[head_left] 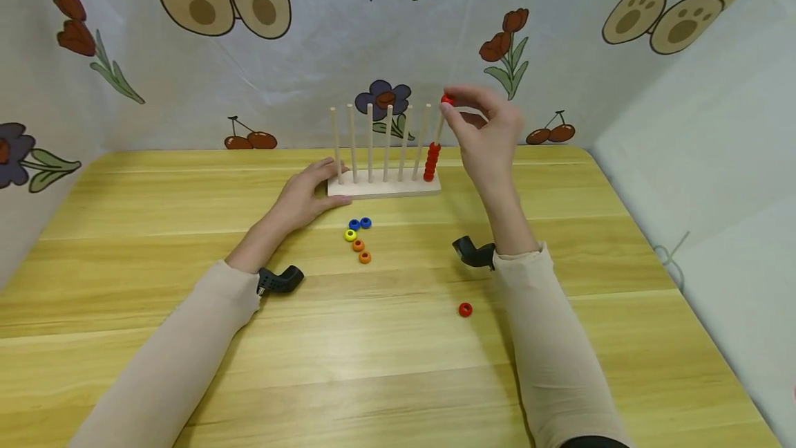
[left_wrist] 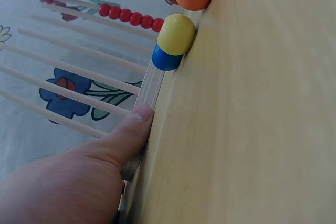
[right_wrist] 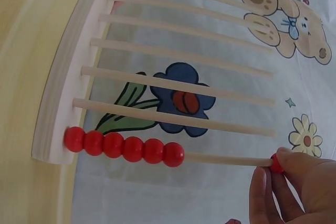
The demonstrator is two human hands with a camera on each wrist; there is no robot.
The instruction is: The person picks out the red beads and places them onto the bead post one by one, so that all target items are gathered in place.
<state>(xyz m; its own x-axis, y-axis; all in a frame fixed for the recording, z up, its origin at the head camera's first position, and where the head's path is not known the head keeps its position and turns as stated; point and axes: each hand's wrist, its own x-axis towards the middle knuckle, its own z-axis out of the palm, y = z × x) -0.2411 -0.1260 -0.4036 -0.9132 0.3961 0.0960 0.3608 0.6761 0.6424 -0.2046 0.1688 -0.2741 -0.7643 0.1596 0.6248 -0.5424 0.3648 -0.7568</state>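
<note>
A wooden peg rack [head_left: 385, 189] with several upright pegs stands toward the back of the table. My left hand [head_left: 305, 193] grips the left end of its base, thumb along the front edge and fingers behind. Several red beads [right_wrist: 133, 149] are stacked at the bottom of the rightmost peg [right_wrist: 226, 159]. At that peg's tip, my right hand [head_left: 491, 131] pinches another red bead [right_wrist: 276, 163] between thumb and fingers. The other pegs carry no beads. In the left wrist view, the left thumb [left_wrist: 131, 129] presses against the base.
In front of the rack lie two blue beads [head_left: 365, 222], a yellow bead [head_left: 351, 235] and two orange beads [head_left: 365, 257]. One loose red bead [head_left: 465, 310] sits nearer, by the right forearm. A patterned cloth [head_left: 298, 75] hangs behind the table; a white wall [head_left: 715, 157] is at right.
</note>
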